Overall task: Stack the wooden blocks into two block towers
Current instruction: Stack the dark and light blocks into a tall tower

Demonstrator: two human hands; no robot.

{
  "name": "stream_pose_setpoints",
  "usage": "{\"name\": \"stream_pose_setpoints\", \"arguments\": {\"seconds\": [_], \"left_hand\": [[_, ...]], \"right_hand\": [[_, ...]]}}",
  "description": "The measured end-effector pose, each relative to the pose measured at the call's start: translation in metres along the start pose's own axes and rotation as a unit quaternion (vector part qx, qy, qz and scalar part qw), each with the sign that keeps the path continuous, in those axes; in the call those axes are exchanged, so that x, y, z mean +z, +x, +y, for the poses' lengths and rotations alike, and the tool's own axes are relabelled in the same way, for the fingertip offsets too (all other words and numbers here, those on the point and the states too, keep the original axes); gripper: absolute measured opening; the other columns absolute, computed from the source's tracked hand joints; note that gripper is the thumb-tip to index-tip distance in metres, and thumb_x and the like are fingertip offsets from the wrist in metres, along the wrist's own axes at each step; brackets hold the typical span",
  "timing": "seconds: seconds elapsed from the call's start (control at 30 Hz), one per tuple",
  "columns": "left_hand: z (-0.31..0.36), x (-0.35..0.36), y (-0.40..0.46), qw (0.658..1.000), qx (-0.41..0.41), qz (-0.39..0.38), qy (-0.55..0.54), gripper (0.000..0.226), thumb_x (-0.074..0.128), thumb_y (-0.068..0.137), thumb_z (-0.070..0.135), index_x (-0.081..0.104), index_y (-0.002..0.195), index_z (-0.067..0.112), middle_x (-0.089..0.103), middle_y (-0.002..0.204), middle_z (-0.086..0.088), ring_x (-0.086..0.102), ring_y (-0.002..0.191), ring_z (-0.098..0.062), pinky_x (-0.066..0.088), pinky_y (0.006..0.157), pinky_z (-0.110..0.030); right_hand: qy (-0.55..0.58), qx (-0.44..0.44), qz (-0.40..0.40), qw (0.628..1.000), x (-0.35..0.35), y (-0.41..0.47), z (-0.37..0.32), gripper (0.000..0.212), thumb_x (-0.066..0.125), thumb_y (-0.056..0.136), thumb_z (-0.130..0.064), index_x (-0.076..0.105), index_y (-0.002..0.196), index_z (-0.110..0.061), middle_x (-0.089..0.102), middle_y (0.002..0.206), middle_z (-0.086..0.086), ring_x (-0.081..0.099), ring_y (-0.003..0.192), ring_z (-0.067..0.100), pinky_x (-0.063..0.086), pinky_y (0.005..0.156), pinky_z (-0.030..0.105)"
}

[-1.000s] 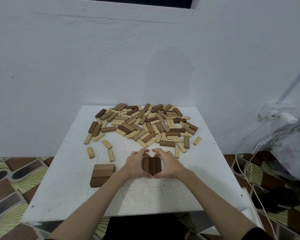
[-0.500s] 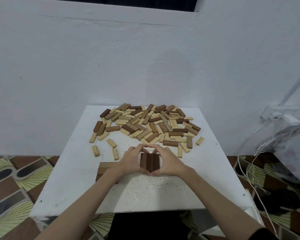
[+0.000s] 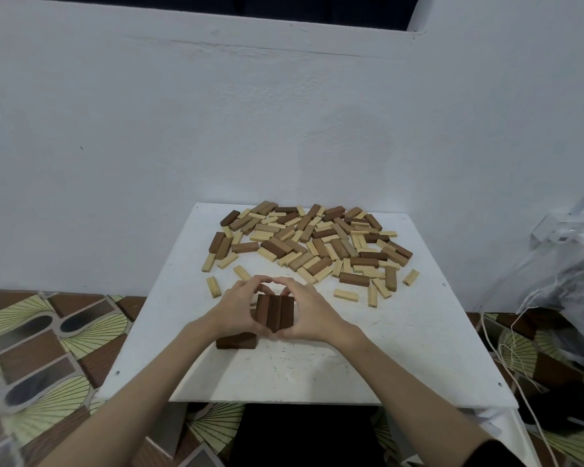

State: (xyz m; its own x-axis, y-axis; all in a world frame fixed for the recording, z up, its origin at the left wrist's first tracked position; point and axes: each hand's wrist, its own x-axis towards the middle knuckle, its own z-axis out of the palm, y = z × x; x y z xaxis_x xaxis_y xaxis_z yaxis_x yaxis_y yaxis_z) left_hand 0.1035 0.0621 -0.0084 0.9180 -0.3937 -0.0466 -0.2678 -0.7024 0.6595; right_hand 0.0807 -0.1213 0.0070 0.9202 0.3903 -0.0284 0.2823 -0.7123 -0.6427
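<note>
- A row of three dark blocks [image 3: 274, 312], set side by side with long sides touching, is held between two hands over a white table [image 3: 402, 348].
- The row is gripped on its left side by the left hand [image 3: 238, 310] and on its right side by the right hand [image 3: 309, 315]; fingertips meet beyond the row and thumbs meet on the near side.
- A short dark stack [image 3: 236, 342] is partly hidden under the left wrist, just left of the held row.
- A loose pile of light and dark blocks [image 3: 314, 244] is spread over the far half of the table, against a white wall [image 3: 284, 129].
- White cords [image 3: 506, 348] are seen hanging at the right, over a patterned floor [image 3: 48, 332].
</note>
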Motion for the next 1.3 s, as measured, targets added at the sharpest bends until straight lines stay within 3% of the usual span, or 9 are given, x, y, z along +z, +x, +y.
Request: {"name": "stream_pose_setpoints", "arguments": {"seconds": [0.13, 0.3, 0.7, 1.17, 1.3], "left_hand": [[-0.013, -0.012, -0.009, 1.000, -0.019, -0.016, 0.004, 0.097, 0.089, 0.051, 0.038, 0.032, 0.129, 0.033, 0.051, 0.114, 0.018, 0.036, 0.116, -0.013, 0.035, 0.095, -0.031], [-0.026, -0.021, -0.017, 0.999, -0.038, -0.021, 0.018, 0.095, 0.089, 0.055, 0.027, 0.034, 0.132, 0.028, 0.053, 0.120, 0.012, 0.037, 0.119, -0.016, 0.035, 0.101, -0.036], [-0.045, -0.026, -0.023, 0.997, -0.055, -0.024, 0.047, 0.088, 0.088, 0.058, 0.030, 0.031, 0.125, 0.036, 0.054, 0.125, 0.010, 0.037, 0.120, -0.016, 0.036, 0.100, -0.036], [-0.041, -0.028, -0.024, 0.996, -0.057, -0.036, 0.062, 0.092, 0.088, 0.060, 0.030, 0.032, 0.133, 0.028, 0.050, 0.132, 0.008, 0.035, 0.125, -0.018, 0.032, 0.101, -0.035], [-0.036, -0.032, -0.027, 0.993, -0.049, -0.045, 0.099, 0.105, 0.089, 0.055, 0.038, 0.028, 0.140, 0.027, 0.043, 0.139, 0.009, 0.029, 0.131, -0.017, 0.027, 0.107, -0.037]], "right_hand": [[-0.017, -0.001, 0.002, 1.000, 0.017, 0.008, -0.013, 0.092, 0.082, 0.066, -0.037, 0.030, 0.141, -0.035, 0.051, 0.122, -0.002, 0.041, 0.109, 0.019, 0.043, 0.091, 0.038], [-0.040, 0.002, -0.004, 0.999, 0.032, 0.015, -0.026, 0.091, 0.079, 0.069, -0.033, 0.027, 0.143, -0.032, 0.051, 0.126, 0.001, 0.041, 0.111, 0.023, 0.042, 0.093, 0.040], [-0.056, 0.003, -0.023, 0.998, 0.048, 0.026, -0.037, 0.090, 0.078, 0.071, -0.036, 0.026, 0.144, -0.030, 0.051, 0.126, 0.002, 0.039, 0.112, 0.025, 0.040, 0.092, 0.039], [-0.076, 0.010, -0.043, 0.996, 0.050, 0.029, -0.037, 0.094, 0.079, 0.069, -0.038, 0.023, 0.145, -0.028, 0.047, 0.132, 0.002, 0.039, 0.117, 0.025, 0.041, 0.095, 0.042], [-0.105, 0.009, -0.063, 0.992, 0.045, 0.027, -0.034, 0.103, 0.078, 0.065, -0.040, 0.015, 0.146, -0.030, 0.043, 0.131, 0.004, 0.037, 0.117, 0.025, 0.039, 0.095, 0.040]]}}
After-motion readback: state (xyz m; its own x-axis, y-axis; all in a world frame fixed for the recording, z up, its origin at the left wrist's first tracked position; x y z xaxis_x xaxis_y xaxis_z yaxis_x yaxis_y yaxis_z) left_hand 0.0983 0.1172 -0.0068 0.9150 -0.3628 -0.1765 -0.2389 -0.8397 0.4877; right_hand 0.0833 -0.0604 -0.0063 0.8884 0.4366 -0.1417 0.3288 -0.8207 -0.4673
